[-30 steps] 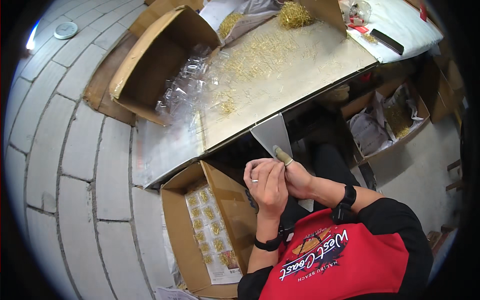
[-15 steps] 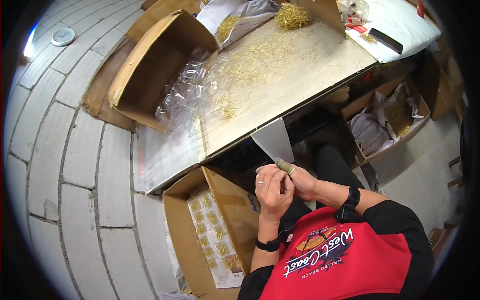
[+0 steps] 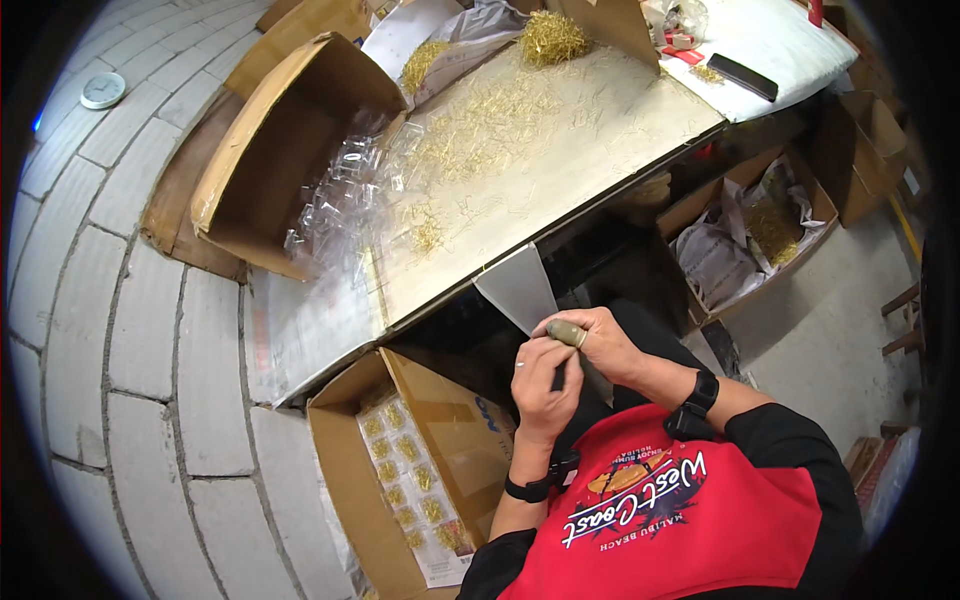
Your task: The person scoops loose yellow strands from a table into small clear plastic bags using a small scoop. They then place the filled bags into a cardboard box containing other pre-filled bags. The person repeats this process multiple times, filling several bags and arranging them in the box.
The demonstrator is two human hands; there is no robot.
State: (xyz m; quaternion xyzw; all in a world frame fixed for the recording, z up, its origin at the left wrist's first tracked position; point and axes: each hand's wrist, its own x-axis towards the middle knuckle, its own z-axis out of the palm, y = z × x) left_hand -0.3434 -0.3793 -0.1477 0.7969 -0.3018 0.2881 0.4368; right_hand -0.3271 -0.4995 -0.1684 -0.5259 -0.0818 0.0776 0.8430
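Note:
Over my lap, my left hand and my right hand meet at the fingertips. The left fingers are bent into a pinch, and a ring shows on one of them. A tan finger cot covers one digit of the right hand, whose other fingers curl underneath. Anything held between them is too small or hidden to make out. Just beyond the hands is a pale flat panel at the table's front edge. Thin gold-coloured wire-like pieces lie scattered across the tabletop.
Clear plastic cases spill from a tipped carton. Left of my lap, an open carton holds filled clear packs. Another box with paper stands right. A gold heap and a dark phone-like slab lie farther back.
The surroundings have shifted left in the view. My right hand has turned so the finger cot lies more across, and the hands' grip on each other looks looser.

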